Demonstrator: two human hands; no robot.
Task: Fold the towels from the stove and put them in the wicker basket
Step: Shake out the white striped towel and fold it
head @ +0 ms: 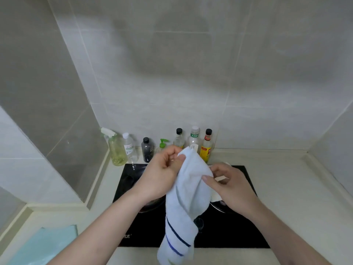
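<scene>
At 7 o'clock, nearest to me, a teal cloth (47,243) lies on the counter (286,197). In the centre I hold the towel (188,197) above the stove (229,232). My left hand (160,175) pinches its top corner, and my right hand (229,182) pinches its edge at 3 o'clock. I judge it light, soft and limp, so corners are the best hold. Another white cloth (216,196) lies behind it. At 12 o'clock stand bottles (193,139); the spray bottle (116,148) holds yellowish liquid. I see no basket.
</scene>
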